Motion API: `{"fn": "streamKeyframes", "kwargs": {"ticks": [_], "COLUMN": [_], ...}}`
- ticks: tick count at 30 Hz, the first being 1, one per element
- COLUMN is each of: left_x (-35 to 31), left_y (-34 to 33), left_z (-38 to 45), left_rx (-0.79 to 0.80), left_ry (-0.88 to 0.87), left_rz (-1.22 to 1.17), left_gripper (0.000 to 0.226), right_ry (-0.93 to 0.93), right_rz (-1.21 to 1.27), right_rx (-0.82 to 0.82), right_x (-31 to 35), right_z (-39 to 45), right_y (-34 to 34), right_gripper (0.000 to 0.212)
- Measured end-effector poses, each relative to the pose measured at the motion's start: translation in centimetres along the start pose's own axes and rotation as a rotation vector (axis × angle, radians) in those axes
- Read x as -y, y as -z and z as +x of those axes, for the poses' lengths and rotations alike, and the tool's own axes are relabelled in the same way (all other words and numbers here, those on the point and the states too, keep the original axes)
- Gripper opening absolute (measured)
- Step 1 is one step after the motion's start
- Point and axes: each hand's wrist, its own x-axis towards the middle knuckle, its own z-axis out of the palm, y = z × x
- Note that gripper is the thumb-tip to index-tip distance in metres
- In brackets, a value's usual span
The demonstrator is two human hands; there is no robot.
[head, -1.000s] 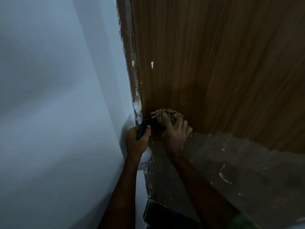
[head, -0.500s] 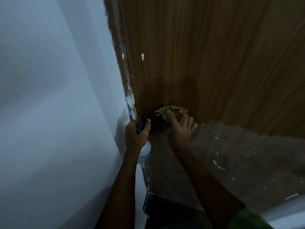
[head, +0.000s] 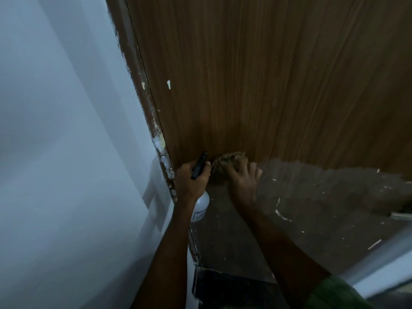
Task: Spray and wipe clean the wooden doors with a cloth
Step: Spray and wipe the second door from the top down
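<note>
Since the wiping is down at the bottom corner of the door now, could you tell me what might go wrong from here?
The white paint drip higher on the wooden door may be missed while the right hand presses the cloth low. The spray bottle, gripped in the left hand close beside the cloth, could knock the flaking door frame.

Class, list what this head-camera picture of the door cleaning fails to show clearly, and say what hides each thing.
1. Spray bottle label: head view, too small and dim to read.
2. Cloth: mostly covered by the right hand.
3. Bottle's neck and trigger: hidden inside the left hand.
4. Door: its top and right side are cut off by the frame.
</note>
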Motion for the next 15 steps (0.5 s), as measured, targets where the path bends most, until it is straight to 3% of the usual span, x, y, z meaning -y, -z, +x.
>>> {"fn": "streamKeyframes", "kwargs": {"ticks": [4, 11, 13, 15], "left_x": [-0.8, -1.5, -1.6, -1.6], "left_y": [-0.8, -3.1, -3.6, -4.0], "left_z": [0.4, 0.1, -0.1, -0.2], "left_rx": [0.024, 0.072, 0.099, 0.130], "left_ry": [-0.023, -0.081, -0.076, -0.061], "left_rz": [-0.021, 0.001, 0.005, -0.004], "left_gripper": [0.049, 0.049, 0.049, 0.046], "right_ry": [-0.048, -0.140, -0.117, -0.093], "right_rz": [-0.031, 0.018, -0.019, -0.057], "right_rx": [0.239, -0.075, -0.051, 0.076], "right_x": [-2.2, -2.3, -3.0, -4.1], "right_z": [-5.6, 0.5, -0.6, -4.0], "right_y": [-1.5, 1.7, 1.2, 0.4], "right_gripper": [0.059, 0.048, 0.051, 0.063]}}
